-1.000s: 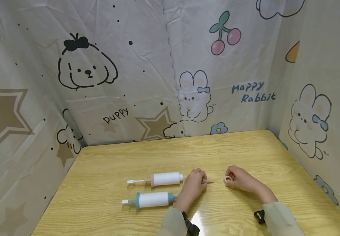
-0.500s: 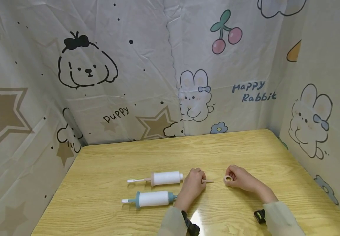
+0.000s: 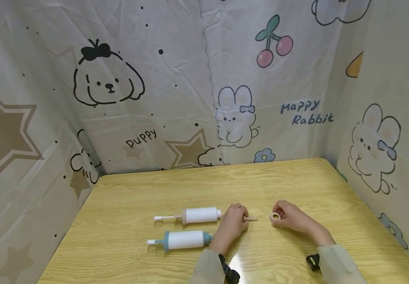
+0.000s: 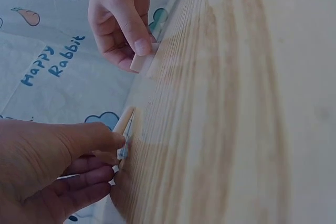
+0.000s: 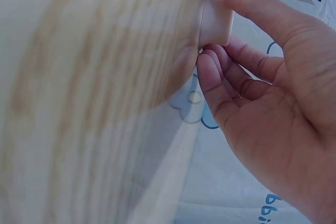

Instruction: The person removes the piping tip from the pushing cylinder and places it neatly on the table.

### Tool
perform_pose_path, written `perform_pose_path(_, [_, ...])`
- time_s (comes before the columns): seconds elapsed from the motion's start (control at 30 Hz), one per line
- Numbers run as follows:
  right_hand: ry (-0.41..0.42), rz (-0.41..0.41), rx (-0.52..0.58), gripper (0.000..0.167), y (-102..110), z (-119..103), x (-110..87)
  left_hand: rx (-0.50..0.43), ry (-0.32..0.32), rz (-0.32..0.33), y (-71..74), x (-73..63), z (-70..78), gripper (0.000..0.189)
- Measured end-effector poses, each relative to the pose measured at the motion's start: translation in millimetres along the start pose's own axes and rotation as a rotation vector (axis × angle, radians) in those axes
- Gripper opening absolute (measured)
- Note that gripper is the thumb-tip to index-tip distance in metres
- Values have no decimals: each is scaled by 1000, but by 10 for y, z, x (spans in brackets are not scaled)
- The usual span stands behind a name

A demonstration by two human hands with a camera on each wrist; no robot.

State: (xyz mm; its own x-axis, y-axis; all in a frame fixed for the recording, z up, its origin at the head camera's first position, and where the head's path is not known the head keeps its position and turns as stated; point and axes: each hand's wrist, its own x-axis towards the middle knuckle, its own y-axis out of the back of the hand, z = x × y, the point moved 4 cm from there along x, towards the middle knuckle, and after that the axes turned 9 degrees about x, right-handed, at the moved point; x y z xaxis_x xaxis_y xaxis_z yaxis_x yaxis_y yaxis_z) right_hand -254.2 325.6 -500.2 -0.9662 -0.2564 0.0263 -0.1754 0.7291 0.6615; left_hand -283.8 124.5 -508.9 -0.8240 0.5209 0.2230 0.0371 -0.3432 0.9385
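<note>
My left hand (image 3: 230, 223) pinches a thin beige piece (image 3: 251, 218) between thumb and fingers; its narrow end sticks out to the right, close over the wooden table. In the left wrist view this piece (image 4: 124, 121) shows as a slim rod, its other end hidden in the fingers. To the right, my right hand (image 3: 289, 215) holds a small beige ring (image 3: 271, 218) by its edge, with the hole facing the head camera. Edge-on in the right wrist view, the ring (image 5: 217, 18) sits at the thumb and fingertips, right at the table surface. A gap separates the two pieces.
Left of my left hand lies a white cylinder (image 3: 201, 215) with a beige collar and white-tipped rod. Nearer me is a similar white cylinder (image 3: 186, 240) with teal ends, partly behind the left wrist. Printed curtains (image 3: 176, 98) surround the wooden table (image 3: 137, 193).
</note>
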Motion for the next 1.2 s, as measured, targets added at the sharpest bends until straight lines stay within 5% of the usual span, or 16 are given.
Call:
perform_pose_path(0.13, [-12,18,-7,33,-16,-8,-9,-68,-4,-5,33,-43,-36,17])
perform_pose_path(0.5, [39,173,-45,44,-21,-157,-4,-98,-89,148,312,-199,-154,34])
perform_pose_path(0.9, [136,134,-11,43,-212,-450,62,-228,-147,181,701,-429,-458,44])
perform_pose_path(1.2, [196,69,24,42,-448,-659,132,-256,-78,119,851,-684,-752,44])
